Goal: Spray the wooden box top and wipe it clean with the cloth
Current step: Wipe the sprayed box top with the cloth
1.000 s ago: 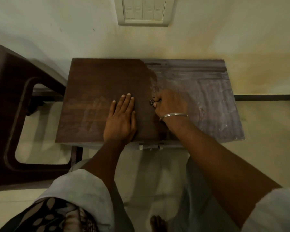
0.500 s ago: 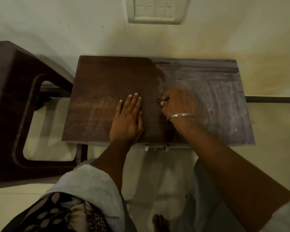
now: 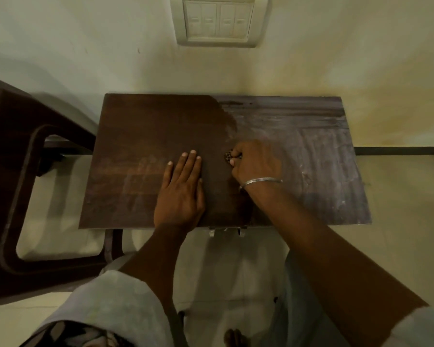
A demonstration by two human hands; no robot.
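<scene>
Box top half dusty; left grip flat open, right grip clutching cloth.

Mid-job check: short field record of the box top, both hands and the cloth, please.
box top: left part dark, right part under a greyish film
left hand: flat on the dark part, fingers straight
right hand: grips the cloth at the border of the two parts
cloth: mostly hidden in the fist
spray bottle: not in view

Home rm: wall switch plate, chair.
</scene>
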